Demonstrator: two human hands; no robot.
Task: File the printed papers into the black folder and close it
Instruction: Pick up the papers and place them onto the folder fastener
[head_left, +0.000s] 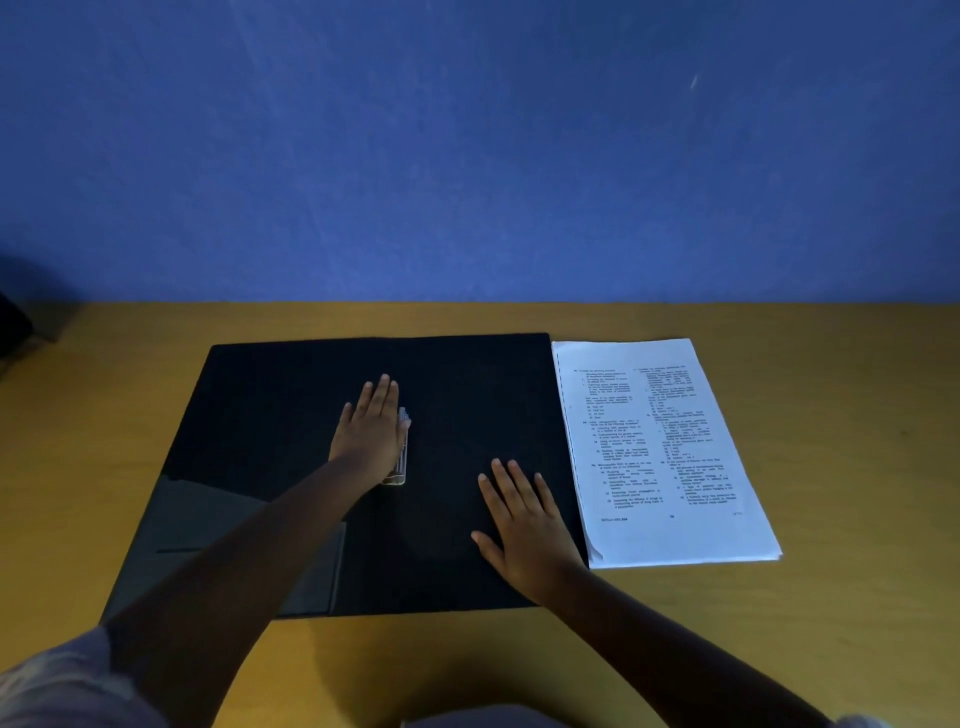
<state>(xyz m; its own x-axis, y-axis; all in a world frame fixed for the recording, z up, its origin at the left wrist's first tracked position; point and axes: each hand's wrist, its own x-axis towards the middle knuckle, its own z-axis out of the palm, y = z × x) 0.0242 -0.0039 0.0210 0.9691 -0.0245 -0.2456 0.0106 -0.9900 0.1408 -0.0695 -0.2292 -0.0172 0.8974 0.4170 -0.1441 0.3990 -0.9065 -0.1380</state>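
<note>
The black folder (291, 405) lies open and flat on the wooden table, spread across the middle. A metal clip (402, 452) runs along its spine. My left hand (369, 431) rests flat on the folder, fingers together, right beside and partly over the clip. My right hand (522, 519) lies flat with spread fingers on the folder's right half, near its front edge. The stack of printed papers (660, 452) lies on the table just right of the folder, touching its edge, text side up. Neither hand holds anything.
A grey inner pocket (218, 525) shows on the folder's left half. The yellow-brown table (831, 415) ends at a blue wall (467, 156) behind. A dark object (15, 322) sits at the far left edge.
</note>
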